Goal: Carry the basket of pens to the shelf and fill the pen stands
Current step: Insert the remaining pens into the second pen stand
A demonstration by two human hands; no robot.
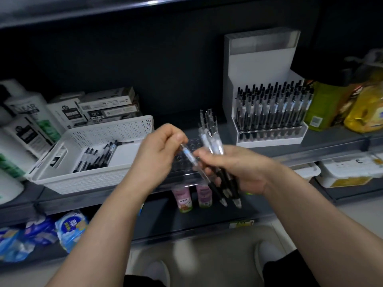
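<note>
Where the dark grey shelf (335,141) crosses the view, a matt black back panel rises behind it towards twelve o'clock and a lower shelf board lies towards six o'clock. At nine o'clock from the hands a white perforated basket (116,131) stands on the shelf, with a loose row of pens (97,157) lying flat in its bottom. Behind the basket, at ten o'clock, are stacked pen boxes (107,106); white bottles (27,121) stand at the far nine o'clock edge. At two o'clock a white pen stand (259,65) with a tall back is packed with upright pens, and green and yellow bottles (362,108) stand just beside it at three o'clock. A clear pen stand (191,142), its sockets showing as rows of round holes, sits at the shelf's front edge directly behind the hands.

The left hand (157,156) pinches the upper end of a single pen (189,155) between thumb and curled forefinger; this pen slants towards five o'clock and reaches the fingers of the right hand (238,168). The right hand is closed round a bundle of pens (211,137), clicker ends towards twelve o'clock, tips towards six. Each pen has a clear barrel, a black grip and a pale tip.

On the lower shelf, small pink bottles (192,195) stand at six o'clock, blue packets (70,226) lie at eight o'clock and white tubs (348,170) at four o'clock.
</note>
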